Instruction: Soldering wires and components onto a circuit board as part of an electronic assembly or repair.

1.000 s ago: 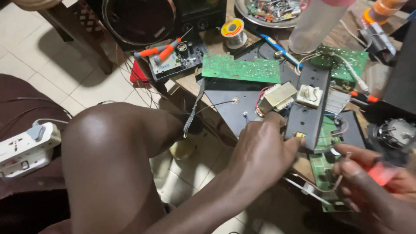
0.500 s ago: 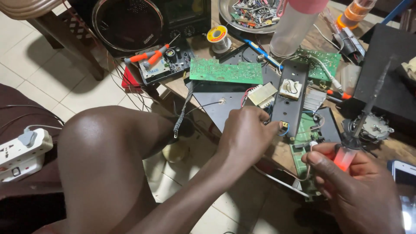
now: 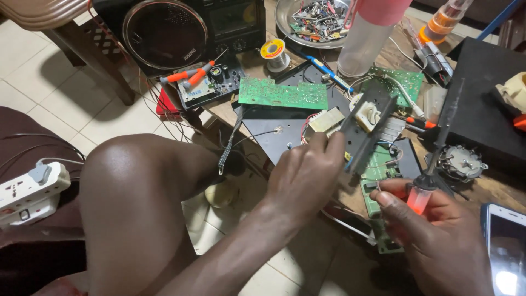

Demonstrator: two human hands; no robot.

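My left hand (image 3: 307, 172) grips the lower end of a long black circuit board (image 3: 368, 129) that carries a pale transformer, and holds it tilted up off the table. My right hand (image 3: 433, 230) is closed around the red-orange handle of a soldering iron (image 3: 435, 159), whose dark shaft points up and to the right, beside the black board. A green circuit board (image 3: 381, 175) lies under both hands. A second green board (image 3: 282, 93) rests flat further back on a black panel (image 3: 274, 137).
My bare knee (image 3: 131, 181) fills the lower left. A black radio (image 3: 181, 33), solder spool (image 3: 272, 50), metal bowl of parts (image 3: 315, 13), clear bottle (image 3: 364, 41), red-handled pliers (image 3: 189, 74), a white power strip (image 3: 30, 189) and a phone (image 3: 507, 246) surround the work area.
My left hand has lifted the black board from lying flat to tilted up. My right hand with the iron has shifted slightly left, closer to it.
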